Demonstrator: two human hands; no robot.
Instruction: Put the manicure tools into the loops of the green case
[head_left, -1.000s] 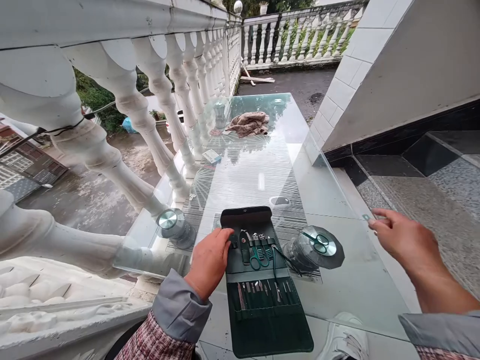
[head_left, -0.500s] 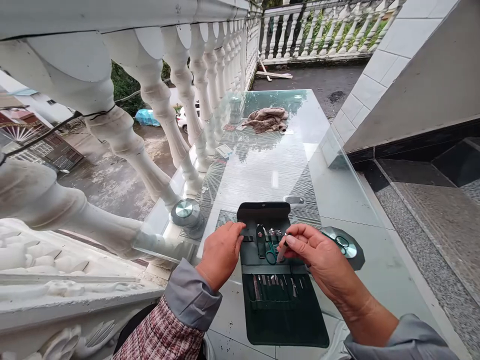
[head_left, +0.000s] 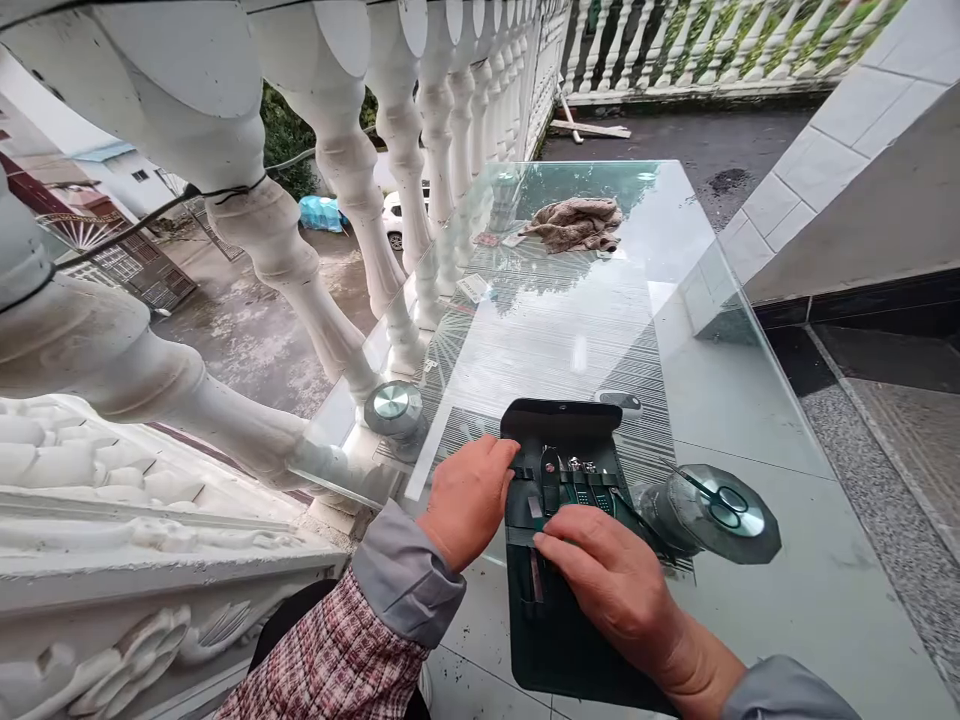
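Note:
A dark green manicure case lies unfolded on the glass table. My left hand grips its left edge, fingers closed at the upper part. In my right hand, thumb and forefinger pinch a small green-handled tool with a flat silver blade, over the left of the case's middle. A black-handled tool and nail clippers sit under the upper straps. One slim metal tool shows in the lower row; my right hand hides the others. Green-handled scissors lie right of the case.
The glass table rests on round metal-capped legs. A crumpled brown cloth lies at its far end, and a small dark oval item just beyond the case. White balusters line the left; a tiled wall slopes at right.
My right hand has moved left and down across the case with the small tool, now covering most of the lower row. My left hand stays on the case edge. The view has shifted.

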